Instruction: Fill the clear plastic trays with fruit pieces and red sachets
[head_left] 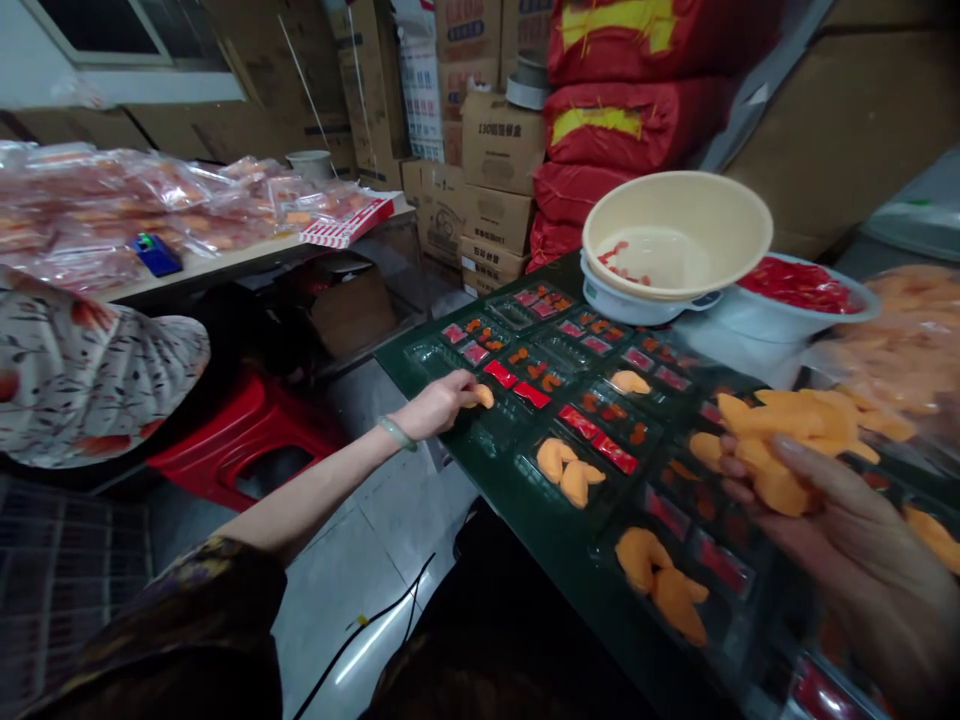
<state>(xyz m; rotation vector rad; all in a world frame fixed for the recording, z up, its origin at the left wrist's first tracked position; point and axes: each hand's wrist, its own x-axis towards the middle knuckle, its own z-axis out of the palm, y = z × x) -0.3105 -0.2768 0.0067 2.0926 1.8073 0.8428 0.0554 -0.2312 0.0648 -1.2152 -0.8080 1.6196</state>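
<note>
My left hand (441, 402), with a pale green bangle at the wrist, pinches an orange folded piece (484, 396) shaped like a fortune cookie. It is over a clear plastic tray (487, 435) near the table's left edge. Several more of these fortune cookies (795, 425) are heaped in my right hand (847, 530), fingers curled beneath them. Between the hands, one tray holds two cookies (574, 470) beside red packets (598, 438). Closer to me, another tray has more cookies (660, 580). A single cookie (630, 382) lies in a tray farther back.
A cream basin (675, 215) rests on a white one at the dark green table's (517, 490) far side. Beside it stands a tub of red packets (802, 285), and a clear bag of cookies (892, 340). At left are a red stool (240, 430) and a table of bagged goods (112, 210).
</note>
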